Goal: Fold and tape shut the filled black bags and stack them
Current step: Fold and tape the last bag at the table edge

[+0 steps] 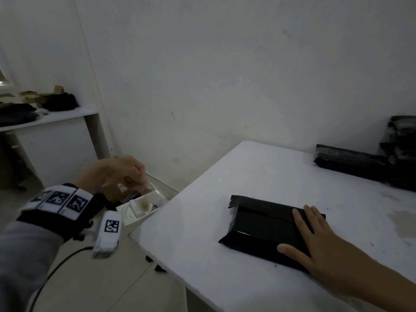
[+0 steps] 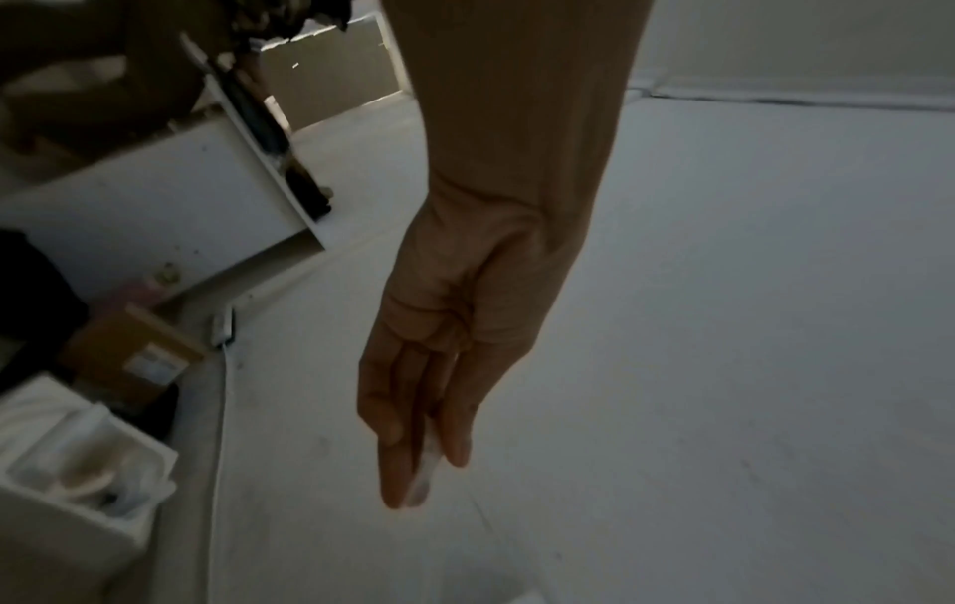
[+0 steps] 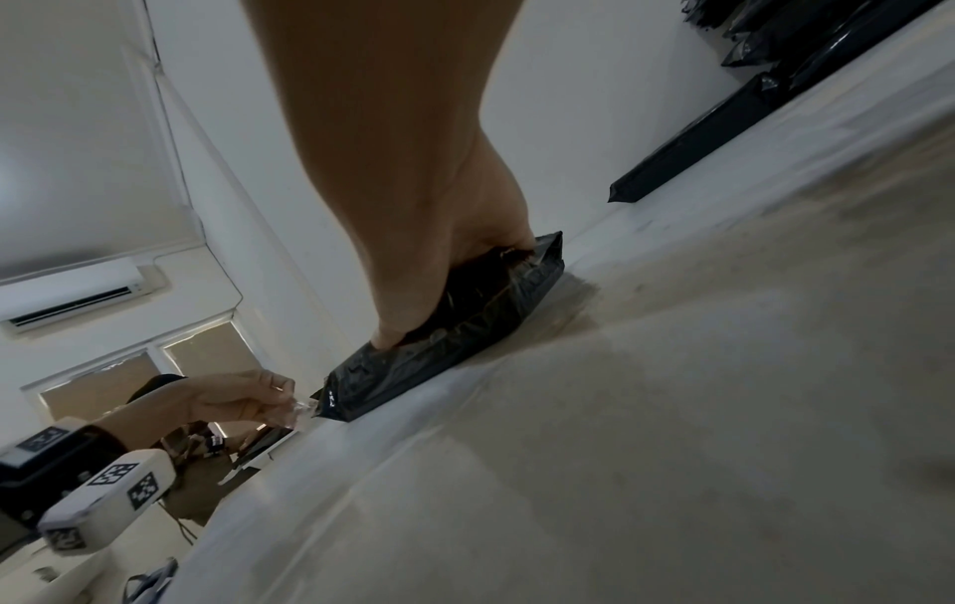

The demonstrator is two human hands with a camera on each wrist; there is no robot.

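Bag (image 1: pixel 261 224): a folded black bag is being held flat on the white tabletop (image 1: pixel 270 172), near its left front edge, with the folded flap lying across the top.
Right hand (image 1: pixel 319 242): it is being pressed palm-down onto the right end of the bag; the fingers (image 1: pixel 300 218) are being kept straight and spread, with the thumb lying along the bag's near edge. In the right wrist view, the hand (image 3: pixel 439 261) is being shown bearing down on the bag (image 3: pixel 465 318).
Left hand (image 1: pixel 117 170): it is being held in the air beyond the left edge of the tabletop, apart from the bag. The fingers are being kept curled, and a strip of clear tape (image 3: pixel 294 408) is being pinched between thumb and fingertips. In the left wrist view, the tape (image 2: pixel 426 461) is being seen edge-on between the fingers (image 2: pixel 393 449) of the hand (image 2: pixel 444 335).
Stack (image 1: pixel 403 152): black bags are being kept piled against the wall at the far right of the tabletop, well apart from the held bag; one more bag (image 1: pixel 346 158) is lying just beside the pile.
Floor items: a white box (image 1: pixel 144 206) is being seen below the left hand, beside the tabletop.
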